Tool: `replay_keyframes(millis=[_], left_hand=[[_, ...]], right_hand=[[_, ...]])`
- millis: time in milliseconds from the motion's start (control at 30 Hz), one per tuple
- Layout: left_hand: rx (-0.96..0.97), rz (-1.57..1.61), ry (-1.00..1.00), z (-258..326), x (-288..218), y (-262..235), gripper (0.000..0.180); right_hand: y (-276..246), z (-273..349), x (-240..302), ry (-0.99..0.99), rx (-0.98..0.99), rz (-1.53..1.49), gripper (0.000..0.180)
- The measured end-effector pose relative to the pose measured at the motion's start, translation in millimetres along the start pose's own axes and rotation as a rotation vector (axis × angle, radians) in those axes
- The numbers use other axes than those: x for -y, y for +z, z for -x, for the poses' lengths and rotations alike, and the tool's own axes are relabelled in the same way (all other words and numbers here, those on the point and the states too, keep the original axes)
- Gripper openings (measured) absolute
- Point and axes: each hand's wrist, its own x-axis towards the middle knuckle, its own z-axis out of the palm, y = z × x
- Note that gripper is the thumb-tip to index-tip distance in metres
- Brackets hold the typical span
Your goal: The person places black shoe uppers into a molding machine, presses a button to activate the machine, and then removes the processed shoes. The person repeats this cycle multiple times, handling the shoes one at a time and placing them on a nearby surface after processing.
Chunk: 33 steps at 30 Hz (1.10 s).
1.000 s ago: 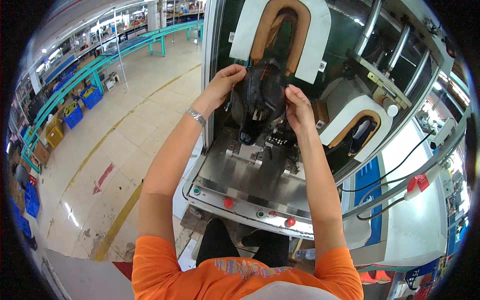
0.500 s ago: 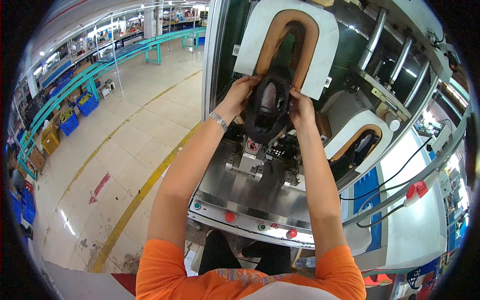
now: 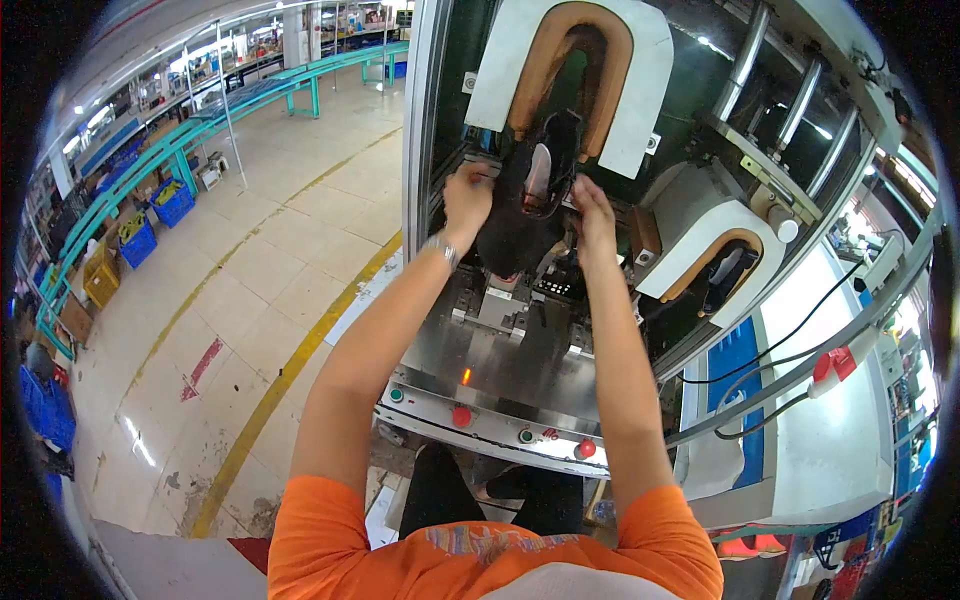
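A black shoe upper [image 3: 518,215] stands tilted on the machine, its pale inside showing through the opening. Below and behind it is a U-shaped brown pad [image 3: 597,130] in a white block [image 3: 650,70]. My left hand [image 3: 466,208] is just off the shoe's left side, fingers loosely bent and apart from it. On the other side, my right hand [image 3: 594,215] has its fingers at the shoe's right edge, not wrapped round it; whether they touch it I cannot tell. Under the shoe's lower end are metal clamps [image 3: 497,306].
A second white block [image 3: 735,228] with a brown pad and a dark shoe part is at the right. Red buttons [image 3: 461,417] and green ones line the machine's front panel. Metal rods [image 3: 745,62] rise at upper right. A green conveyor [image 3: 180,165] runs far left, beside blue crates [image 3: 174,204].
Both hands have come off their grip on the shoe's sides; the left has moved outward and down. The shoe has tilted, its upper end now farther up and its opening more visible.
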Motion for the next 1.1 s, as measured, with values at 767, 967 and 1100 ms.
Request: replay_keyframes(millis=[767,967,1100], left_hand=[[0.189,-0.795,0.891,100.9,-114.5,-63.2,0.036],[0.276,-0.837,0.895,109.6,-121.2,-58.5,0.039],[0.260,-0.935,0.879,124.0,-109.2,-47.3,0.044]], right_hand=[[-11.7,69.5,-130.5,0.643,0.112,-0.982,0.028],[-0.5,61.1,-143.3,0.675,0.064,-0.915,0.028],[-13.5,31.7,-146.3,0.545,-0.023,-0.888,0.030]])
